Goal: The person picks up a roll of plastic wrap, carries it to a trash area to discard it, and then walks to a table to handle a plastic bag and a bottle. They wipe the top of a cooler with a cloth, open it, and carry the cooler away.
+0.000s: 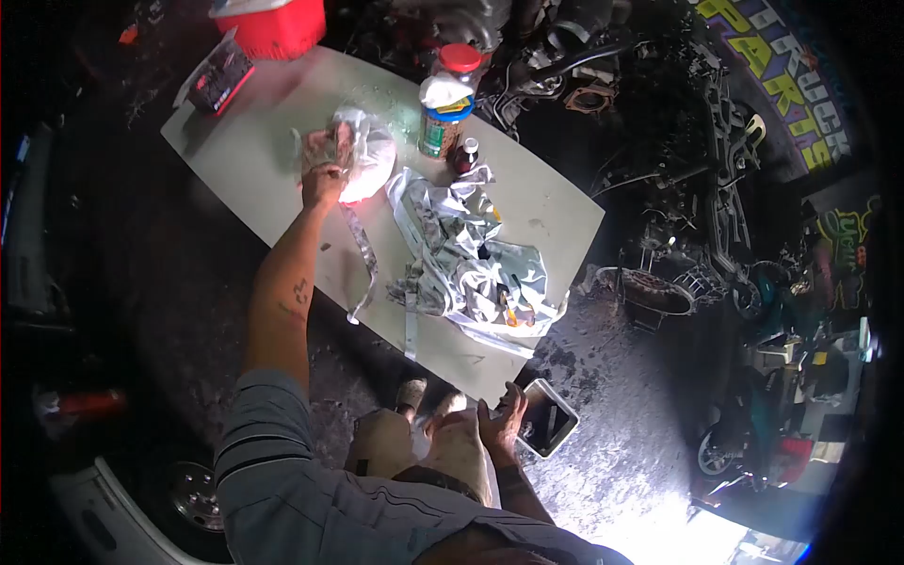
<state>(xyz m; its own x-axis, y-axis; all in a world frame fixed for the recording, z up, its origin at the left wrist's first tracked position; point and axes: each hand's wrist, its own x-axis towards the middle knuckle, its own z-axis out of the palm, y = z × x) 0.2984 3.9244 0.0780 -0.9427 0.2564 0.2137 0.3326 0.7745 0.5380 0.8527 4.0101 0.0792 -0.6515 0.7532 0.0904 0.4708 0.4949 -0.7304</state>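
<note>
My left hand [325,186] reaches over the table with its fingers closed at the near edge of a crumpled clear plastic bag [367,155]. Something brownish shows at the bag's left side, too blurred to name. A greyish strap [361,247] trails from below the bag toward the table's near edge. Low by my knee is my right hand [506,426], thumb and fingers apart, with nothing visible in it. Just right of it lies a dark rectangular thing with a pale rim [549,419]. A crumpled white and grey cloth or bag [461,245] lies on the table's right half.
On the pale table [254,155] stand a blue-lidded jar [443,132], a red-lidded jar [460,64] and a small dark bottle [466,155]. A red bin [278,30] and dark box [221,85] sit at the far left. Machine parts [584,56] lie beyond; a wheel [196,494] is lower left.
</note>
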